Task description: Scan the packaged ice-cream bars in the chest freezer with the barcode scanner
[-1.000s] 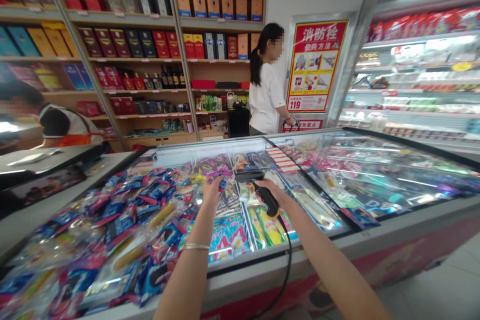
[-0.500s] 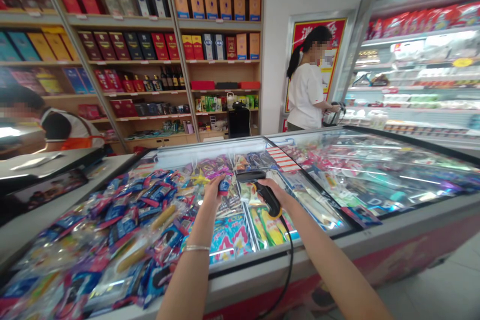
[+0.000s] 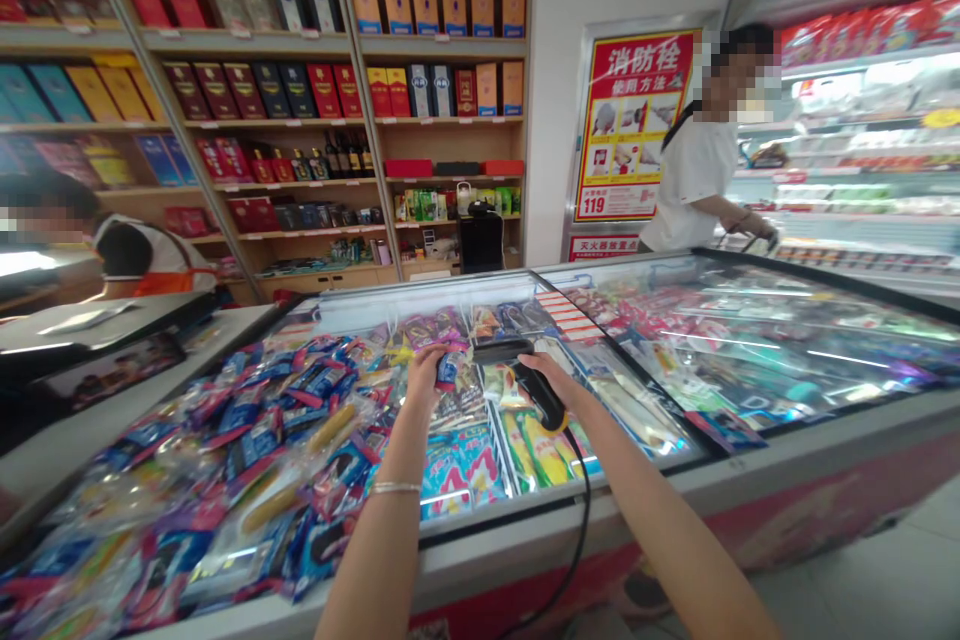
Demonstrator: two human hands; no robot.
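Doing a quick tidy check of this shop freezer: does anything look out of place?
Yes: a blue-and-pink packet lies alone and askew at the front edge of the right section of the chest freezer, apart from the other stock. Glare hides whether it is above or below the glass.

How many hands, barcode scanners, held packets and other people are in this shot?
Left hand and right hand: 2
Corded handheld barcode scanner: 1
Small packet: 1
Person behind the counter and person by the chilled display case: 2
Total: 6
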